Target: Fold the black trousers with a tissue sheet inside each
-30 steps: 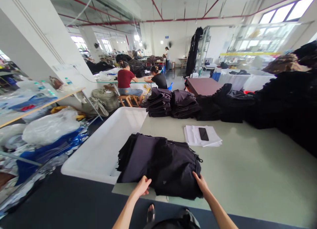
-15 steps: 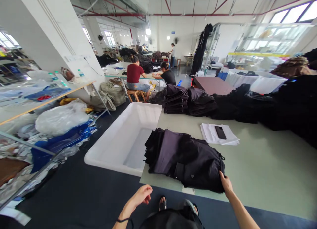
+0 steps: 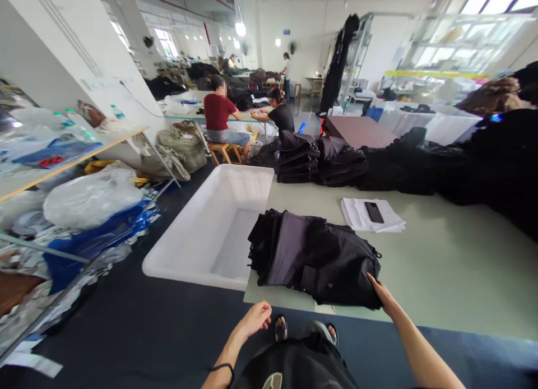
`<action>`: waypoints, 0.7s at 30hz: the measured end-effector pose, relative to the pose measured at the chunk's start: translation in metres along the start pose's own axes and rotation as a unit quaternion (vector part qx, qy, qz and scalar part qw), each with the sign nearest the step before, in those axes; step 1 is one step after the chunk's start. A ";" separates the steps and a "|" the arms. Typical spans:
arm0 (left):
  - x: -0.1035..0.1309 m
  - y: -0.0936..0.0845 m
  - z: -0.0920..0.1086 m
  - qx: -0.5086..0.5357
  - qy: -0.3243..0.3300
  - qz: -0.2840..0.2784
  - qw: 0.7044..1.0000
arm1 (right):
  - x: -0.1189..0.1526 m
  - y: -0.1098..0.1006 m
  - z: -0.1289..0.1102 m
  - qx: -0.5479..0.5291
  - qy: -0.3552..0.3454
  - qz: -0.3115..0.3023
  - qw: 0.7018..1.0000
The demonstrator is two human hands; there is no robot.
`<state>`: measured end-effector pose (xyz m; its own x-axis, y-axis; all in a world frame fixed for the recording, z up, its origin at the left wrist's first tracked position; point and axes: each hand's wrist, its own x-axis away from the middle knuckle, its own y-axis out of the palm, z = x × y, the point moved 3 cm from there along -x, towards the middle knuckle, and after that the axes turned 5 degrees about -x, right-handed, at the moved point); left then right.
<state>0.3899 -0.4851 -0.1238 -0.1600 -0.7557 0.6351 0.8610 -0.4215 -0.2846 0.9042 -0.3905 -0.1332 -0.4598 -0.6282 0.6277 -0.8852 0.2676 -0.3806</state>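
Observation:
A thick stack of folded black trousers (image 3: 332,254), with a purplish-grey panel, a pocket flap and a small logo on top, lies at the left end of the pale green table (image 3: 445,260). My right hand (image 3: 381,292) is at the near right corner of the stack, its fingers against the edge and partly hidden. In front of the table, my left hand (image 3: 257,317) hangs in the air with curled fingers and nothing visible in them. A large white plastic tub (image 3: 185,237) stands beside the table's left end, its floor bare where visible.
White papers (image 3: 393,218) with a black phone (image 3: 374,212) lie behind the stack. More folded black garments (image 3: 296,159) line the table's far side. At left stands a cluttered shelf table (image 3: 84,153). Two seated people (image 3: 221,111) work farther back.
The view has tilted down and shifted slightly. My right hand stays at the stack's corner, and my left hand, still curled, sits a little nearer to the table edge.

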 end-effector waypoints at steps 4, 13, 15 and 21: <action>0.015 -0.011 0.041 -0.058 0.079 0.037 0.995 | 0.008 0.010 0.005 -0.019 0.010 0.002 1.000; 0.022 -0.116 0.144 -0.033 0.169 0.441 0.881 | 0.025 0.039 0.016 0.021 -0.014 0.023 0.999; 0.010 -0.117 0.138 -0.049 0.088 0.427 0.899 | 0.023 0.040 0.020 0.043 -0.023 0.008 0.999; -0.016 -0.034 0.094 -0.061 -0.131 0.126 0.981 | 0.010 0.032 0.035 0.065 -0.045 -0.047 0.996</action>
<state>0.4084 -0.4115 -0.0560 0.1935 -0.6959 0.6916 0.7905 -0.3069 -0.5300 0.8740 -0.4141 -0.1623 -0.3618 -0.7108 0.6032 -0.9044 0.1108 -0.4120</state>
